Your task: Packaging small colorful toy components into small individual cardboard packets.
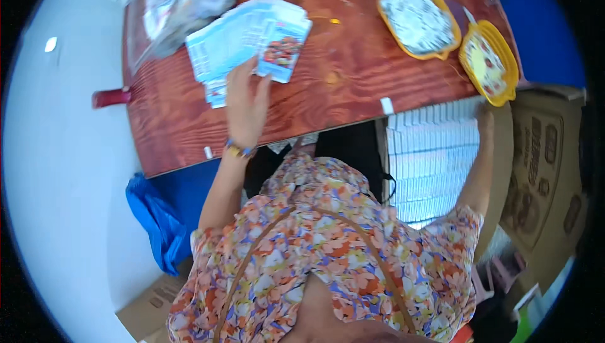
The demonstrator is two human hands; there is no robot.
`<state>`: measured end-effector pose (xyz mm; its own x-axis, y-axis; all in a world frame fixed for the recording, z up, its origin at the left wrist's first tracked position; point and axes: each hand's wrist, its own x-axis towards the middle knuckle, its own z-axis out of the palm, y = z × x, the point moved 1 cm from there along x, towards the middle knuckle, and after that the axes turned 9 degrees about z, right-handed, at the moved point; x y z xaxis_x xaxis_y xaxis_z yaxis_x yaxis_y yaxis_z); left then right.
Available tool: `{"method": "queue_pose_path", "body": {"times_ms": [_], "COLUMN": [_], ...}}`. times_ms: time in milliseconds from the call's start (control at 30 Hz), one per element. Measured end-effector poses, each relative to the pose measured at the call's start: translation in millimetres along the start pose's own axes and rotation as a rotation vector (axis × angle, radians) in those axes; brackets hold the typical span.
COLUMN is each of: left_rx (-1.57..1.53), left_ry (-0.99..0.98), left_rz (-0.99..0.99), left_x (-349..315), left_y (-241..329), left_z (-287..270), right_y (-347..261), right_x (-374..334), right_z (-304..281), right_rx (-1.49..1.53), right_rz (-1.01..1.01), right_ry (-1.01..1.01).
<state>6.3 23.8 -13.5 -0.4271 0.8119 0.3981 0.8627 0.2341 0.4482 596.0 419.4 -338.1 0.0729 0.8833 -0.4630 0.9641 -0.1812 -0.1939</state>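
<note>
My left hand (pixel 247 107) lies over the near edge of a fanned stack of light blue and white printed cards (pixel 230 37). Its fingers are apart, and the thumb side is beside the front card, which carries a food picture. My right hand (pixel 484 115) is low at the table's right front edge, just below a small yellow basket (pixel 510 59) and over an open carton of white packs (pixel 432 154). The fingers of that hand are blurred and partly out of sight, so whether it grips anything does not show.
A second yellow basket (pixel 383 12) holds silvery-white pieces. Clear plastic bags (pixel 183 12) cover the far left of the reddish wooden table (pixel 340 91). A brown cardboard box (pixel 535 166) stands at right, and a blue bag (pixel 154 223) hangs at left.
</note>
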Motion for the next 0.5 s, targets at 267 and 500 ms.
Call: {"method": "queue_pose_path", "body": {"times_ms": [267, 500], "left_rx": [0.354, -0.819], "left_ry": [0.028, 0.073], "left_rz": [0.1, -0.314], "left_x": [28, 19], "left_y": [-7, -114], "left_z": [68, 63], "right_y": [20, -124], "right_x": [-67, -215], "right_z": [-31, -45], "right_rx": [0.101, 0.319], "right_rz": [-0.07, -0.39], "right_ry": [0.464, 0.616]}}
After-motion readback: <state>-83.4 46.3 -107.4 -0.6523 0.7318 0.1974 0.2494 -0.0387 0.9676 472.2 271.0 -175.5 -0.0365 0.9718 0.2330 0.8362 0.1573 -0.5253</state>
